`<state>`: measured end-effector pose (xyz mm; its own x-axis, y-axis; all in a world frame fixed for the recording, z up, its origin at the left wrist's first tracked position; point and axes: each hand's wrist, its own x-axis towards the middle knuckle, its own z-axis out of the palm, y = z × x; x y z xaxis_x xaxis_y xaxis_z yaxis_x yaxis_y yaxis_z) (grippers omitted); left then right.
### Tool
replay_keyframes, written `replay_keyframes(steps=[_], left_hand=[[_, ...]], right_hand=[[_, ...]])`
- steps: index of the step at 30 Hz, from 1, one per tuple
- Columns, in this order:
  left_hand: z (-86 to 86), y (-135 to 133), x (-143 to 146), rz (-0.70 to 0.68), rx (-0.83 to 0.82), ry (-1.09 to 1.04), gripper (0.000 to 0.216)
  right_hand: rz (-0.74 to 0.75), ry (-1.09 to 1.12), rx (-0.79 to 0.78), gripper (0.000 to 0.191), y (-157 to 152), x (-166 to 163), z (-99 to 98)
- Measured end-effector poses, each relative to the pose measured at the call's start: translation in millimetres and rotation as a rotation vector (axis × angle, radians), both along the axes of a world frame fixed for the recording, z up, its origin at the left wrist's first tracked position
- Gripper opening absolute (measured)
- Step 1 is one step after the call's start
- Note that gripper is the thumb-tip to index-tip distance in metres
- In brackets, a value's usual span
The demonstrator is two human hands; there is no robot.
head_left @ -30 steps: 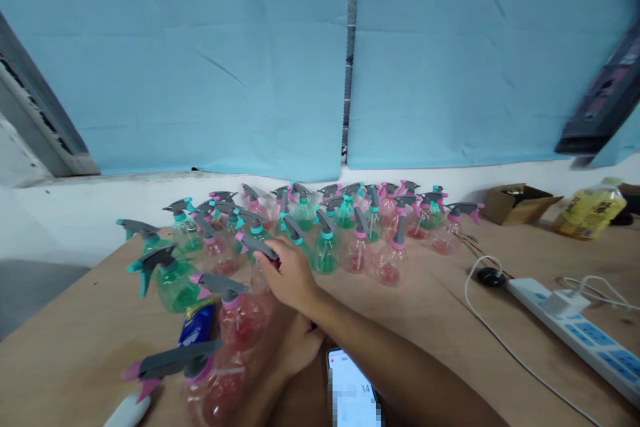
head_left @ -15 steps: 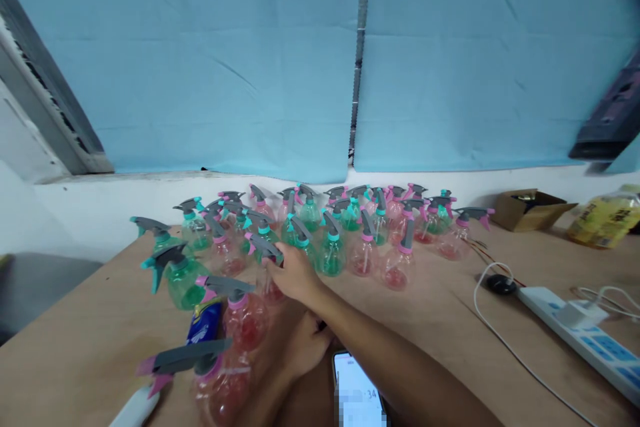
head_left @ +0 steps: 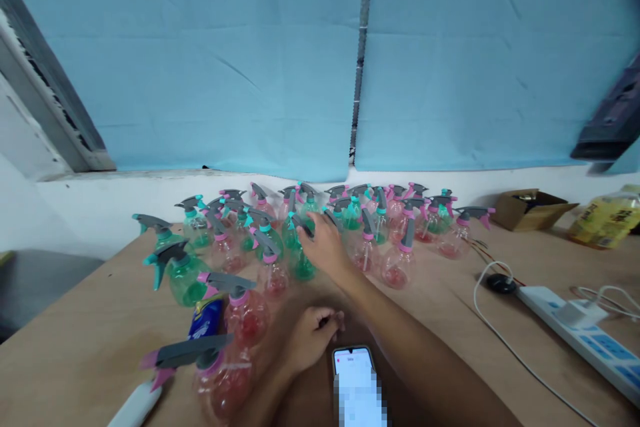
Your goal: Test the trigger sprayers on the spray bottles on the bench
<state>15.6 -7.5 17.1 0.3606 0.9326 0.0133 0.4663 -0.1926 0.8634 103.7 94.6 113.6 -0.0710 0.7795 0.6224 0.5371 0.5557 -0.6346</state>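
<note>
Tabletop (head_left: pixel 440 313) of brown wood, in the head view, runs back toward a white wall (head_left: pixel 150 200) hung with blue sheeting (head_left: pixel 225 80). Spray bottles (head_left: pixel 397 273) crowd its middle; among them, the right hand (head_left: pixel 325 247) pinches a green spray bottle (head_left: pixel 303 269) at its top. The left hand (head_left: pixel 311 340) curls closed near a phone (head_left: pixel 353 367).

I see the bare right forearm (head_left: pixel 415 340) reaching forward and slanting inward, the right hand (head_left: pixel 325 245) bent in a grip at its end. Nearer the body, the left forearm (head_left: pixel 270 383) leads to the left hand (head_left: pixel 310 339), fingers loosely curled inward.
</note>
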Motion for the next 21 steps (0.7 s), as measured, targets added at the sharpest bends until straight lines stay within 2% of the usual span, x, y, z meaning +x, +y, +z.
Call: replay_keyframes(steps=[4, 9, 14, 21], left_hand=[[1.9, -1.0, 0.3, -0.002, 0.006, 0.007, 0.055], [-2.7, 0.5, 0.3, 0.004, 0.010, 0.008, 0.054], [-5.7, 2.3, -1.7, -0.001, 0.038, 0.052, 0.049], [-8.7, 3.9, -5.6, -0.013, 0.038, 0.045, 0.041]], right_hand=[[-0.034, -0.196, -0.150, 0.022, 13.1, -2.1, -8.6], [-0.071, -0.261, -0.070, 0.022, 5.4, -0.4, -13.5], [-0.044, -0.263, -0.038, 0.022, -4.0, 7.6, -15.8], [0.009, -0.172, 0.025, 0.022, -25.0, 39.8, -21.8]])
